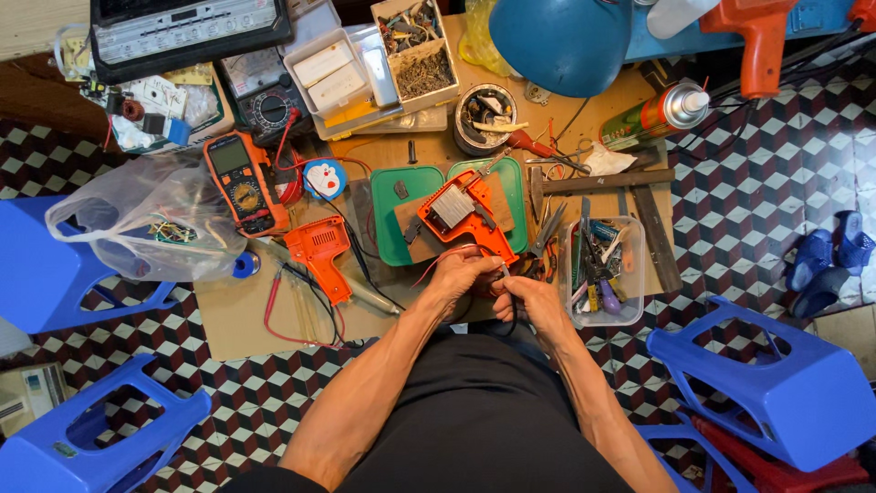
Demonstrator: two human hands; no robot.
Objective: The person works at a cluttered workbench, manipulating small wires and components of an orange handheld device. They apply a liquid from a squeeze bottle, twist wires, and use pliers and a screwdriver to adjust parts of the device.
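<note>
An open orange tool housing (461, 217) with a grey metal block inside lies on a green tray (401, 219). Its handle end points toward me. My left hand (459, 278) grips the thin wires coming out of that handle. My right hand (529, 299) pinches the same wires and a dark cable close beside it. The two hands touch each other just below the housing. The other orange housing half (319, 254) lies to the left on the cardboard.
An orange multimeter (239, 181) with red leads, a clear plastic bag (151, 224), a clear tub of hand tools (604, 269), a spray can (657, 111), parts boxes (370, 64) and a round tin (484, 117) crowd the low bench. Blue plastic stools (776, 383) stand around it.
</note>
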